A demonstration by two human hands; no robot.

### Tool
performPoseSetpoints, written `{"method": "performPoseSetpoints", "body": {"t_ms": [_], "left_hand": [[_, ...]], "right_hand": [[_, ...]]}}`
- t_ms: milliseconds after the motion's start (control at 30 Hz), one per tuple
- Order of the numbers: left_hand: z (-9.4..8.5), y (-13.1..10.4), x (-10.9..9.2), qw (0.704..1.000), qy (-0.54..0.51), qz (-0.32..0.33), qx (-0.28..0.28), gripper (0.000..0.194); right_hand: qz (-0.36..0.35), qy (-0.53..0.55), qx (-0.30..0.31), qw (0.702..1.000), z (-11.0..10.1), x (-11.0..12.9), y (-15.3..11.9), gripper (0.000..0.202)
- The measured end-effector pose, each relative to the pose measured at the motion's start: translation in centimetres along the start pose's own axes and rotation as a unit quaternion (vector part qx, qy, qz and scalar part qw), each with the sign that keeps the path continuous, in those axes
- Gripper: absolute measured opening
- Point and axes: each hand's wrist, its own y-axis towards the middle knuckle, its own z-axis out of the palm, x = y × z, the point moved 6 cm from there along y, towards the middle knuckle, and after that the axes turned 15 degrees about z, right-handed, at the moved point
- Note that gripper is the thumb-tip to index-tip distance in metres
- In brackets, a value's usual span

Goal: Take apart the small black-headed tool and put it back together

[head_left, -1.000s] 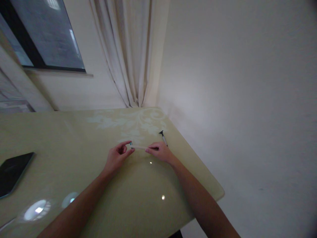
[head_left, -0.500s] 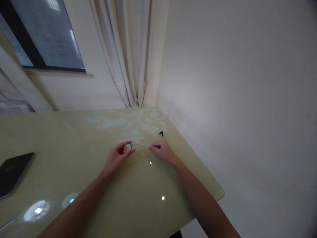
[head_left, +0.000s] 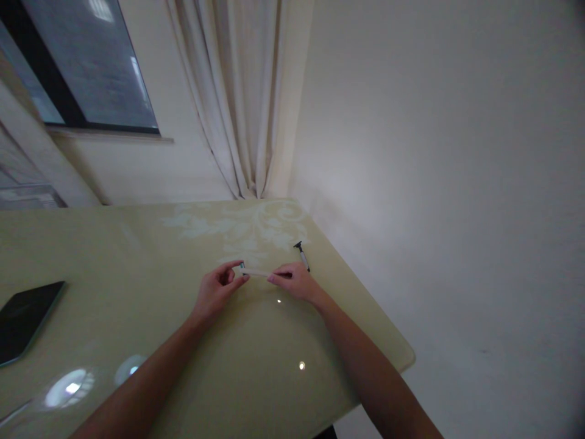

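Note:
Between the thumb and index finger of my left hand (head_left: 220, 285) a small dark-and-teal rectangular piece (head_left: 242, 266) is pinched upright by its ends; its kind is too small to make out. My right hand (head_left: 295, 279) grips a thin pale stick (head_left: 258, 272), which points left. The stick's far tip overlaps the small piece in view; whether they touch I cannot tell. Just beyond my right hand lies a razor (head_left: 302, 256) with a dark head and a light grip.
A glossy yellowish table (head_left: 256, 366) with a pale floral pattern spreads under my hands. At the left lies a dark flat tablet-like slab (head_left: 27, 320). A wall (head_left: 434, 183) borders the table's right side, and a curtain (head_left: 242, 91) hangs behind it.
My right hand has moved slightly left, bringing the pale stick's tip across to the small piece. More of the razor's handle shows. My left hand stays put.

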Motion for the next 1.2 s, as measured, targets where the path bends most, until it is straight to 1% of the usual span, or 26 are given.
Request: {"method": "performPoseSetpoints", "body": {"t_ms": [133,167,200,300,333,500,667,833,867,967,1033,1200], "left_hand": [[0.0,-0.1,-0.2,1.000,0.000,0.000,-0.002,0.059],[0.0,-0.1,-0.2,1.000,-0.002,-0.002,-0.002,0.059],[0.0,-0.1,-0.2,1.000,-0.004,-0.004,-0.001,0.059],[0.0,-0.1,-0.1,1.000,-0.004,-0.008,-0.001,0.059],[0.0,-0.1,-0.1,1.000,-0.002,-0.006,-0.002,0.059],[0.0,0.0,0.1,1.000,0.000,-0.004,-0.004,0.060],[0.1,0.0,-0.1,1.000,0.004,-0.006,-0.004,0.060],[0.0,0.0,0.2,1.000,-0.005,-0.008,-0.003,0.061],[0.1,-0.1,0.3,1.000,-0.007,-0.008,-0.002,0.061],[0.1,-0.1,0.4,1.000,-0.007,-0.007,0.000,0.059],[0.0,-0.1,0.4,1.000,-0.005,-0.004,0.000,0.059],[0.0,0.0,0.2,1.000,0.003,0.001,0.004,0.058]], "right_hand": [[0.027,-0.035,-0.050,0.998,-0.5,-0.3,0.1,0.027],[0.028,-0.034,-0.053,0.998,-0.5,-0.4,0.0,0.027],[0.024,-0.027,-0.047,0.998,-0.4,-0.3,0.0,0.028],[-0.001,0.005,-0.005,1.000,0.2,0.1,-0.1,0.032],[-0.004,0.009,-0.002,1.000,0.3,0.1,-0.1,0.032],[0.027,-0.010,-0.047,0.999,-0.5,-0.4,0.0,0.029],[-0.002,0.008,-0.015,1.000,-0.1,0.0,0.0,0.030],[0.024,-0.020,-0.051,0.998,-0.8,-0.6,0.2,0.034],[0.024,-0.012,-0.048,0.998,-0.8,-0.6,0.1,0.034],[0.005,0.014,-0.013,1.000,-0.3,-0.1,0.0,0.034],[0.003,0.010,-0.004,1.000,0.0,0.0,0.0,0.033],[0.040,-0.018,-0.051,0.998,-0.7,-0.7,0.1,0.028]]}}
